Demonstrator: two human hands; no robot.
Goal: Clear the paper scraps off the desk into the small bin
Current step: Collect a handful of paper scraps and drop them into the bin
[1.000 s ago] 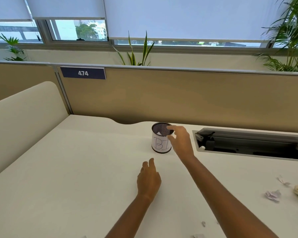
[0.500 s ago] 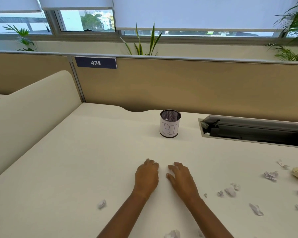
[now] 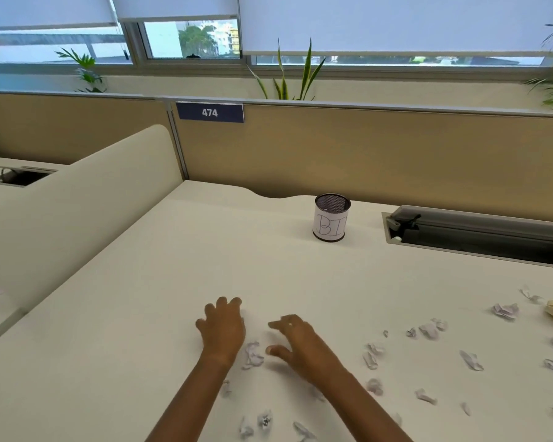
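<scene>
We look down at a pale table [image 3: 141,314] with both bare hands low over it. Our left hand [image 3: 222,330] is palm down, its fingers [image 3: 224,303] slightly spread and holding nothing. Our right hand [image 3: 300,342] beside it has its fingers loosely apart, with the thumb pointing toward a crumpled paper scrap [image 3: 252,355]. That scrap lies between the two hands, just beside the left wrist. Neither hand grips anything.

The small bin [image 3: 332,218], a mesh cup with a paper label, stands upright well beyond the hands. It sits near the table's back edge, in front of the tan partition [image 3: 364,148]. Many more scraps [image 3: 428,330] lie scattered to the right and toward the front edge.

To do this step well, we judge it best to close both hands around the near scrap. We would gather a few neighbours into one handful and carry them together. The table between the hands and the bin shows nothing in the way. To the bin's right, an open cable trough [image 3: 479,237] is sunk into the table, and scraps swept that way could drop in. A rounded divider [image 3: 77,202] bounds the left side.
</scene>
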